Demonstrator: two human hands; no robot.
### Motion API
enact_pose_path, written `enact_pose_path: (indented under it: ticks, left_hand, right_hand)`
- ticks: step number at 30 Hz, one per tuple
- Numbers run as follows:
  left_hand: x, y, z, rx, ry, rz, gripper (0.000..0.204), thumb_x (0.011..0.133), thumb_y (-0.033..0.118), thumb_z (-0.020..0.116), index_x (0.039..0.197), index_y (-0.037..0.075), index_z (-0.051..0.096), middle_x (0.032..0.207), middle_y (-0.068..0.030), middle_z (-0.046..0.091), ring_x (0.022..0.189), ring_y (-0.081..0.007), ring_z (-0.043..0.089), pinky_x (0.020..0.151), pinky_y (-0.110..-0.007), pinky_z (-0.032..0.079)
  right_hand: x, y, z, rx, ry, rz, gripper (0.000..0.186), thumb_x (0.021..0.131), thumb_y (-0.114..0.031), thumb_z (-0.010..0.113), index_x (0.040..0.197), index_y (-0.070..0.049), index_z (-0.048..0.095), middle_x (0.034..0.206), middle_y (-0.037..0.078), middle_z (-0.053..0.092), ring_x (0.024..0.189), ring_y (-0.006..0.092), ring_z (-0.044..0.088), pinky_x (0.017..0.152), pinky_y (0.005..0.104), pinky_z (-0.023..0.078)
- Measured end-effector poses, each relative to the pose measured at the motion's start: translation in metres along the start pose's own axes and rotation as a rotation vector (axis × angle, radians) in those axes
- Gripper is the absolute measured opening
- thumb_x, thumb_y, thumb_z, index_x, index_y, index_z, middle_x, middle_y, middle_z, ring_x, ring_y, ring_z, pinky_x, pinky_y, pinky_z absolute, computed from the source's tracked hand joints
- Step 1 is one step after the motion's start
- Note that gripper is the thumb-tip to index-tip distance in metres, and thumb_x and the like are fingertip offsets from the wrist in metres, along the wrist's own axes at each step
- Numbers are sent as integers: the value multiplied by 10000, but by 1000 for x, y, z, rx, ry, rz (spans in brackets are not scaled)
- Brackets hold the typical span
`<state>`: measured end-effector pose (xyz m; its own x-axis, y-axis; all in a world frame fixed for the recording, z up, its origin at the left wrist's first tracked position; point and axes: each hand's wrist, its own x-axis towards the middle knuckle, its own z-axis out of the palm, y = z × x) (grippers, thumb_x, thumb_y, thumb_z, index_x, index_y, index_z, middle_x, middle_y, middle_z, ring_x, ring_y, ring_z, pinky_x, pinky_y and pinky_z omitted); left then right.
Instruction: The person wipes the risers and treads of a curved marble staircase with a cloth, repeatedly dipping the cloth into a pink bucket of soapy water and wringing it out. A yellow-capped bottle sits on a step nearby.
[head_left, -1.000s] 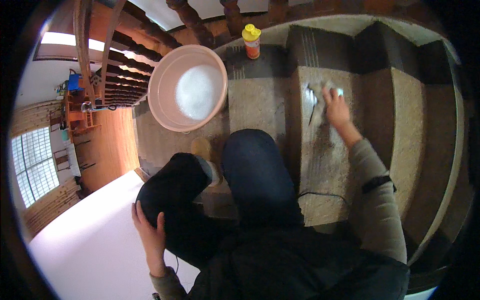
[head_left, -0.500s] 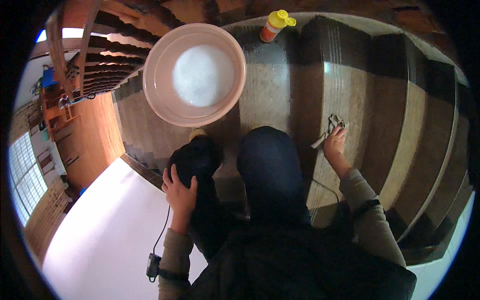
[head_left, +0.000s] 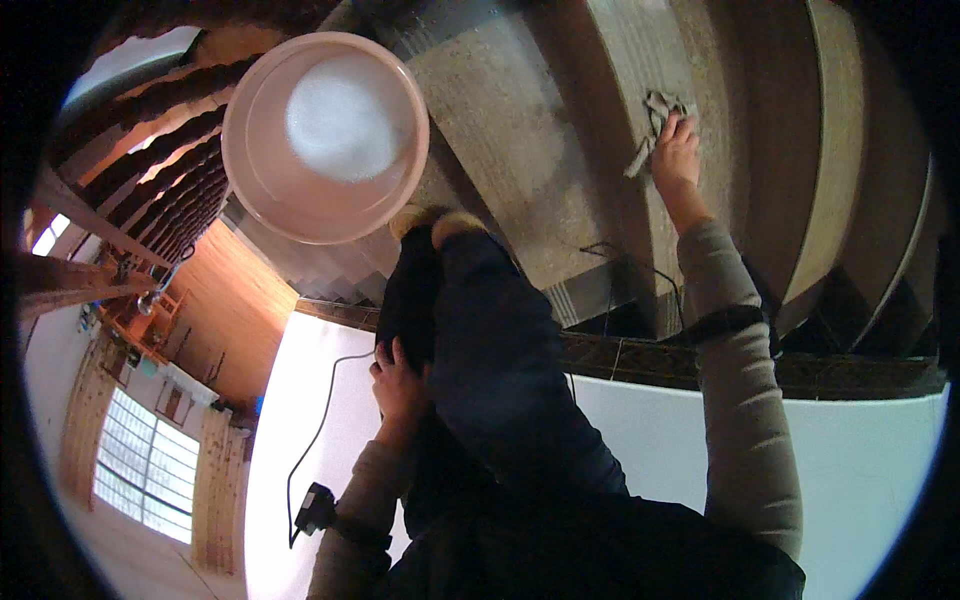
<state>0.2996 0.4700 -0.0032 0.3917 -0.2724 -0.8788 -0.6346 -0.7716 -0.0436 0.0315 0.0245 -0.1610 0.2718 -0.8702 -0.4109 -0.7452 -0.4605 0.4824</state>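
My right hand [head_left: 678, 165] is closed on a crumpled grey cloth [head_left: 643, 155], pressing it against the striped edge of a stair step [head_left: 632, 55]. Part of the cloth sticks out past my fingertips. With its fingers apart, my left hand [head_left: 400, 388] rests on my dark trouser leg [head_left: 408, 300] and holds nothing. Ahead and to the left stands a pink plastic basin [head_left: 258, 160] with white suds [head_left: 348, 118] inside.
Stair steps [head_left: 840, 150] rise to the right. Wooden railing balusters [head_left: 140, 155] run along the left, above an orange-brown floor [head_left: 225, 320]. A white wall [head_left: 680, 425] lies close beside me. Thin cables hang near both forearms, and a small black device [head_left: 316, 507] sits by my left wrist.
My view has turned and shifted, so the yellow-capped bottle is out of sight. My knees have come together. My right hand still presses the cloth onto the step; the left stays on my leg.
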Motion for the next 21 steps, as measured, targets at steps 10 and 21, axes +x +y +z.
enact_pose_path:
  ticks: [10, 21]
  left_hand:
    - [-17, -5, 16, 34, -144, 53, 672, 763, 348, 619, 1328, 84, 372, 1353, -200, 357, 1096, -412, 457, 824, -490, 479]
    - [-18, 25, -9, 237, -210, 114, 708, 741, 374, 636, 1323, 64, 379, 1354, -206, 355, 1125, -403, 437, 852, -477, 463]
  right_hand:
    - [0, -12, -9, 88, -78, 129, 626, 851, -91, 480, 1413, -96, 202, 1396, 218, 217, 1022, 329, 474, 785, 385, 517]
    - [-25, -28, -43, 373, 17, 202, 652, 753, -62, 592, 1334, -52, 295, 1248, 250, 357, 1019, 403, 484, 808, 445, 477]
